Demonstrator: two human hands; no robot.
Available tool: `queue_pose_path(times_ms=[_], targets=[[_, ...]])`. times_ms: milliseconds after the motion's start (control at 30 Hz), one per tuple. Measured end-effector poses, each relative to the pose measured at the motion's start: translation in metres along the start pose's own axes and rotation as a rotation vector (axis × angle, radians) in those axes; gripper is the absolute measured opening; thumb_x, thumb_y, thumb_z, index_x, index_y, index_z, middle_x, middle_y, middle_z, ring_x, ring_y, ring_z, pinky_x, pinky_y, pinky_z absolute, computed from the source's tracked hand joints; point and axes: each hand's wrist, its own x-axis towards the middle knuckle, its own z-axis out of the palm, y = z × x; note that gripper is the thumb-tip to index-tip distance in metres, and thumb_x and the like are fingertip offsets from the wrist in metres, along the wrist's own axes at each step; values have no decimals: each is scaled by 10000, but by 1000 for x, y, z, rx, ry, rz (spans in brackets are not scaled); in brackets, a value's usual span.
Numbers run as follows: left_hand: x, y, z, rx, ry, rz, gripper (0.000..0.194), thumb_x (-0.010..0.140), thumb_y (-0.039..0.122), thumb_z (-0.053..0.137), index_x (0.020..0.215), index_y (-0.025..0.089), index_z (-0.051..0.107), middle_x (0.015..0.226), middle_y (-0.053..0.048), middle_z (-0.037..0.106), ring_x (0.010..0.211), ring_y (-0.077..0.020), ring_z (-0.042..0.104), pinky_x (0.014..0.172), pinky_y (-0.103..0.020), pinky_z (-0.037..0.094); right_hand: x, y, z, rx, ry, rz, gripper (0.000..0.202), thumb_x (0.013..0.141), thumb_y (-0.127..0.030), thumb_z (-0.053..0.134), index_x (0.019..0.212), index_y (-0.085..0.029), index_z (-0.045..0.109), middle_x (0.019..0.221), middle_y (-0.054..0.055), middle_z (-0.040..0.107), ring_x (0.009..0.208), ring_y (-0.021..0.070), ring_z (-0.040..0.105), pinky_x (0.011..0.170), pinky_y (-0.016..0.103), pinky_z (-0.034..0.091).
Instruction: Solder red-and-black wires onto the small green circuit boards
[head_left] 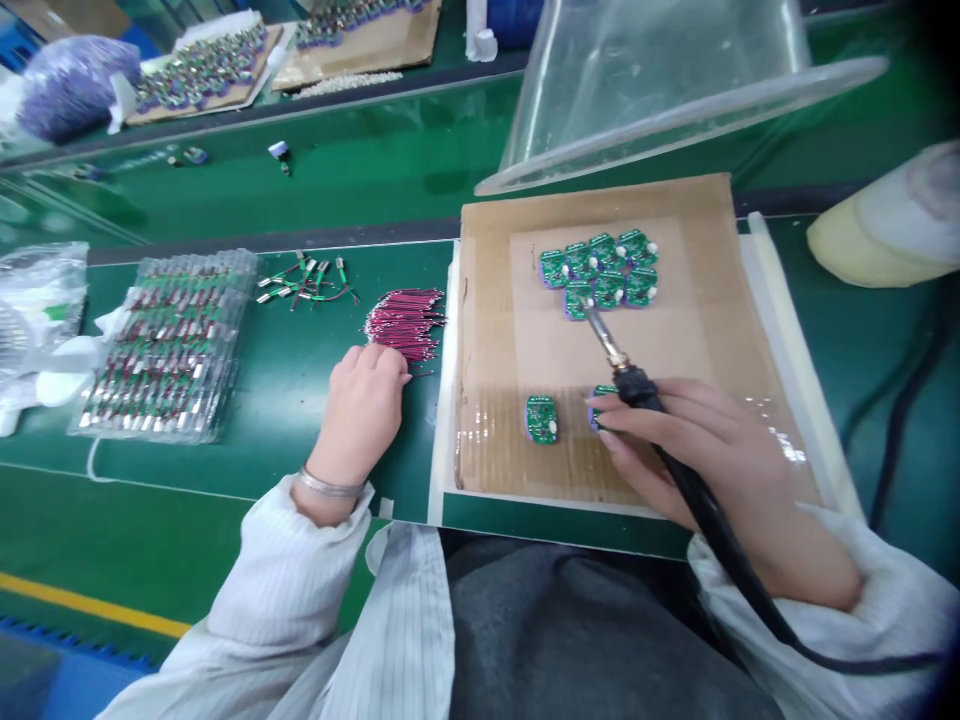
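My left hand (367,400) is curled at the near edge of a pile of thin red wires (405,322). Its fingers are closed, and the fingertips are hidden, so what they pinch cannot be seen. My right hand (697,450) grips a soldering iron (636,388) by its black handle, with the metal tip pointing up and left towards a group of green circuit boards (609,288). The fingers of that hand also reach a partly covered circuit board (600,408). To its left, a single circuit board (541,419) lies on the cardboard sheet (495,350).
Left of the wires lie small parts with green and red leads (307,280) and stacked clear trays (161,345) of parts. Beyond the cardboard stands a translucent plastic hood (652,90). A bottle with yellowish contents (885,225) is at right. The iron's black cable (757,600) runs past my right forearm.
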Motion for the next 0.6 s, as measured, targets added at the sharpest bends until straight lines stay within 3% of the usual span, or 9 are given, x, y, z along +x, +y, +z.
queue_pose_path(times_ms=[133, 233, 400, 600], targets=[[0, 24, -14, -448, 7, 86, 125, 897, 111, 529, 971, 174, 608, 889, -40, 674, 828, -181, 598, 761, -325, 473, 8, -8, 10, -41, -107, -3, 209, 839, -166, 675, 1036, -211, 625, 1024, 77, 718, 991, 251, 657, 843, 409, 535], [2, 49, -19, -666, -88, 215, 152, 909, 104, 519, 955, 186, 638, 911, -23, 690, 879, -149, 613, 799, -294, 480, 14, -14, 14, -72, -166, -4, 150, 875, -222, 654, 1022, -219, 624, 1014, 72, 715, 1013, 243, 645, 866, 398, 525], [3, 75, -17, -815, -174, 218, 107, 875, 115, 547, 810, 166, 615, 751, 5, 612, 730, -115, 554, 699, -257, 448, 19, -21, 14, 81, -37, 79, 160, 874, -157, 623, 1008, -232, 576, 931, 22, 724, 858, 172, 651, 802, 319, 537], [2, 80, -18, -851, -177, 227, 107, 863, 112, 554, 784, 171, 594, 721, 14, 578, 699, -109, 528, 665, -251, 433, 23, -25, 21, 208, -22, 126, 133, 873, -145, 620, 949, -241, 569, 871, -20, 713, 791, 139, 639, 755, 278, 527]])
